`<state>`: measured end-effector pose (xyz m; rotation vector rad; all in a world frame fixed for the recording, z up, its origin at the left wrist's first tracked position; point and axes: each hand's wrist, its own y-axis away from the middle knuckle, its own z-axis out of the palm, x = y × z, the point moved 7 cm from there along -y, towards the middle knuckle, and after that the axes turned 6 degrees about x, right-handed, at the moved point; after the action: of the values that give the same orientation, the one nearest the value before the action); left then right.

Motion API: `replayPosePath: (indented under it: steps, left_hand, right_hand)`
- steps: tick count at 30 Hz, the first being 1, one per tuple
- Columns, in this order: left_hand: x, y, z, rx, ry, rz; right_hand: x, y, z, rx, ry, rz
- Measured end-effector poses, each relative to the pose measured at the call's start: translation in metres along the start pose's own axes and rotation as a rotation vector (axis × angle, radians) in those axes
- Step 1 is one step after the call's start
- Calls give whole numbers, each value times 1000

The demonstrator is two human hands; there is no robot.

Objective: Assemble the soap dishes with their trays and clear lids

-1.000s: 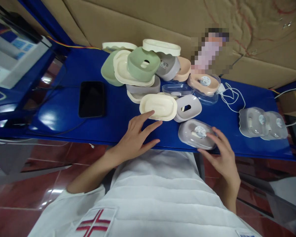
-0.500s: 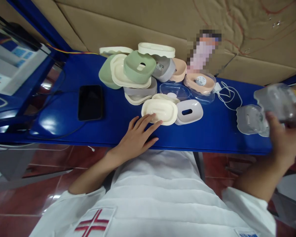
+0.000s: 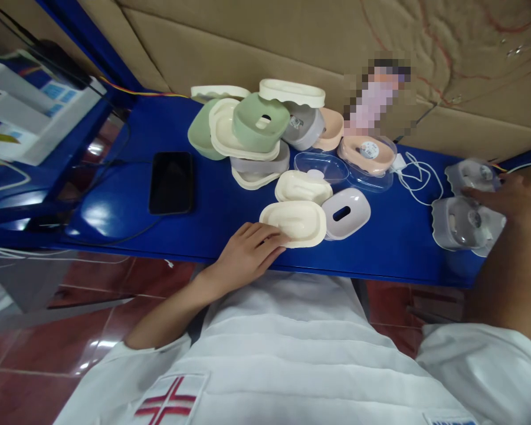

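Observation:
My left hand [image 3: 255,252] pinches the near left edge of a cream soap dish tray [image 3: 298,219], which sits slightly raised at the table's front. Behind it lies a second cream tray [image 3: 304,188], and a pale lilac soap dish part [image 3: 348,213] with a dark slot rests against its right side. Far to the right, my right hand [image 3: 515,200] has thumb and fingers around a grey soap dish [image 3: 462,177] under a clear lid. Just in front of that one stands another grey soap dish [image 3: 455,224] with a clear lid; my right forearm partly covers the pieces beside it.
Green soap dish parts [image 3: 262,121], cream, grey and peach ones are heaped at the back of the blue table [image 3: 230,236]. Clear lids [image 3: 322,168] lie beside a peach soap dish [image 3: 368,153]. A white cable [image 3: 420,177] and a black phone [image 3: 171,183] flank the heap.
My right hand has lowered the lidded grey soap dish onto the table behind the other one. My left hand has drawn the cream tray toward me, uncovering the second cream tray.

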<state>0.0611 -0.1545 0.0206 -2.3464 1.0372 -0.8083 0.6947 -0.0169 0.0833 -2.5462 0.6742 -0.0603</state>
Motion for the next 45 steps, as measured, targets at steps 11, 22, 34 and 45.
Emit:
replayPosePath:
  steps: [11, 22, 34, 45]
  left_hand:
    - [-8, -2, -12, 120, -63, -141]
    - [12, -1, 7, -165, -10, 119]
    - [10, 1, 2, -86, -87, 116]
    - [7, -5, 2, -83, -10, 82]
  right_hand:
    - [-224, 274, -64, -259, -558, -861]
    - [-228, 288, -83, 4, -785, -607]
    - [-314, 353, -94, -268, -704, -1075]
    - [-310, 330, -96, -301, -828, -1137]
